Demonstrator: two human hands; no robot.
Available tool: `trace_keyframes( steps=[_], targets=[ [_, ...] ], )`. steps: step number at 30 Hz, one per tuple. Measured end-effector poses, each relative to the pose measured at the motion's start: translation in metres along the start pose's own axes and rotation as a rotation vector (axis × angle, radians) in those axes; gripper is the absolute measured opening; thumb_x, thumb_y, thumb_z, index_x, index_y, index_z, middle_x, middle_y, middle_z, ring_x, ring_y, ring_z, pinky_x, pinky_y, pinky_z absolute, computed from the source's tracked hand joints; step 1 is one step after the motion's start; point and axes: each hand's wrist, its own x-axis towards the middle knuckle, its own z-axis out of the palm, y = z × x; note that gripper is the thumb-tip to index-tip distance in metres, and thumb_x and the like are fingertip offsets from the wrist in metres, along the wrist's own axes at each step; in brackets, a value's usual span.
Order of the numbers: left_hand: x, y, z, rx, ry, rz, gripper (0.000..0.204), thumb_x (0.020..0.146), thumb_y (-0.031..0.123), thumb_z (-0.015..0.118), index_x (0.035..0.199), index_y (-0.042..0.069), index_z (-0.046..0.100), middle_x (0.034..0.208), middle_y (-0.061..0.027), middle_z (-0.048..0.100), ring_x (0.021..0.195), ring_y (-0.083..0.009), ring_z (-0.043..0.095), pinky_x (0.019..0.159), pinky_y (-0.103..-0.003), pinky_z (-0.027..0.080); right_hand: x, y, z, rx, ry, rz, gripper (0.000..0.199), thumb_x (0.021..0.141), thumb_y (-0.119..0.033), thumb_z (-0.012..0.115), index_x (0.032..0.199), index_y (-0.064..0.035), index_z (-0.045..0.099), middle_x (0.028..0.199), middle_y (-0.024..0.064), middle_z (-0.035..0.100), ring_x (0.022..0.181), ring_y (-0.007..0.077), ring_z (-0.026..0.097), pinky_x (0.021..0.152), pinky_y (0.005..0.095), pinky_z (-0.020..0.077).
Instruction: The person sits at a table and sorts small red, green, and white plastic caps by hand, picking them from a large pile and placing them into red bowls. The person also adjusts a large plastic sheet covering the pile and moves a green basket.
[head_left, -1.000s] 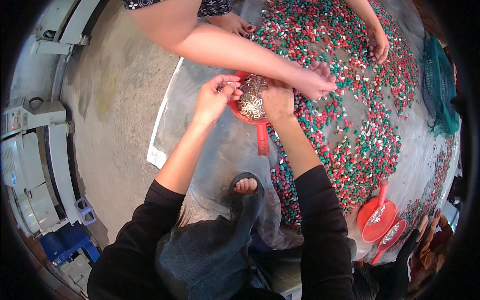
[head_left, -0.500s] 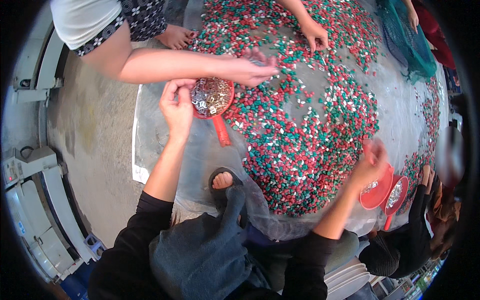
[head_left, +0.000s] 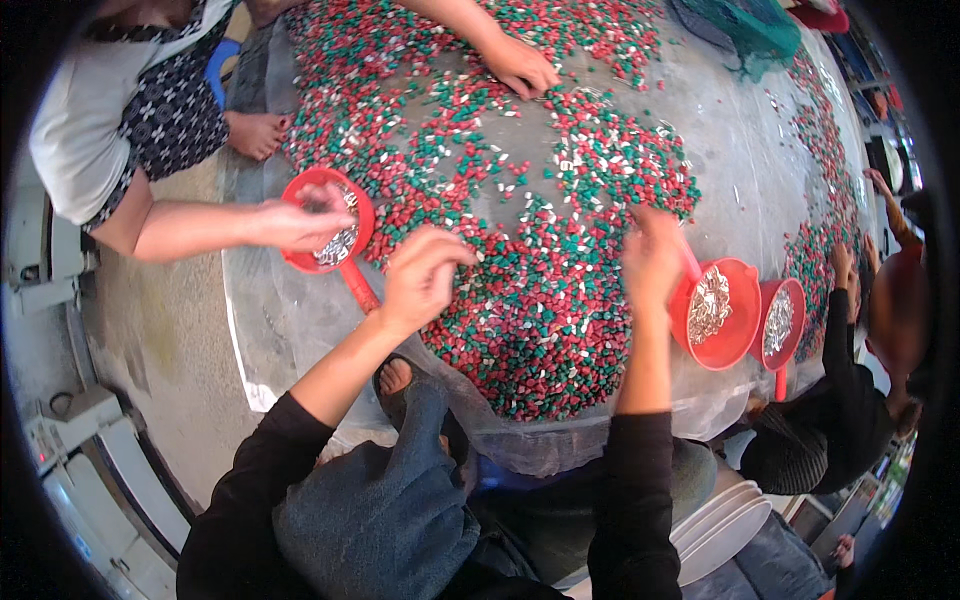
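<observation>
Over the near left part of a pile of small red, green and white pieces [head_left: 540,340], my left hand [head_left: 420,280] hovers with its fingers loosely bent and apart. My right hand [head_left: 655,258] is at the pile's right side, close to the handle of a red dipper [head_left: 740,345]; motion blurs its fingers. Small shiny silver pieces [head_left: 708,305] lie in that dipper. Beside it stands a second red dipper [head_left: 797,335], also with silver pieces. On the left, a co-worker's hand [head_left: 310,218] is over a third red dipper [head_left: 362,215] holding silver pieces.
A transparent plastic sheet [head_left: 735,185] lies under the pile. Another person's hand [head_left: 522,68] touches pieces at the far side. Green netting [head_left: 755,40] lies at the far right. More people sit at the right, near stacked white curved items [head_left: 725,530].
The view has shifted. My left hand has gone from the left dipper's rim rightward over the pile. My right hand has moved left from the right dippers. The co-worker's hand has come over the left dipper.
</observation>
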Motion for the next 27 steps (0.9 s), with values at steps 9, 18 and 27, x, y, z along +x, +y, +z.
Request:
trace_keyframes(
  steps=[9,18,27],
  targets=[
    [0.079,-0.061,0.103,0.207,-0.278,0.120,0.020,0.080,0.007,0.049,0.099,0.006,0.055,0.105,-0.0097,0.054,0.099,-0.0286,0.053,0.084,-0.037,0.045,-0.021,-0.053,0.080,-0.234,-0.532,0.104,0.056,0.082,-0.043,0.051,0.131,-0.0212,0.036,0.141,0.0131,0.023,0.131,0.0386,0.014,0.096,0.0664,0.0130],
    [0.146,-0.055,0.210,0.090,-0.454,0.476,0.025,0.078,0.008,0.052,0.102,0.008,0.057,0.113,-0.0082,0.052,0.114,-0.0256,0.045,0.095,-0.038,0.036,-0.060,-0.077,0.011,0.073,-0.228,0.391,0.029,0.076,-0.013,0.060,0.105,-0.0096,0.056,0.114,0.0123,0.051,0.110,0.0309,0.045,0.092,0.0458,0.0346],
    [0.225,-0.009,0.363,0.173,-0.695,0.701,0.033,0.083,0.013,0.048,0.115,0.008,0.052,0.126,-0.0071,0.047,0.120,-0.0250,0.040,0.099,-0.039,0.034,-0.110,-0.035,-0.044,-0.002,-0.172,0.706,0.032,0.075,-0.010,0.059,0.106,-0.0065,0.052,0.112,0.0144,0.050,0.103,0.0335,0.049,0.085,0.0400,0.0424]
  ],
)
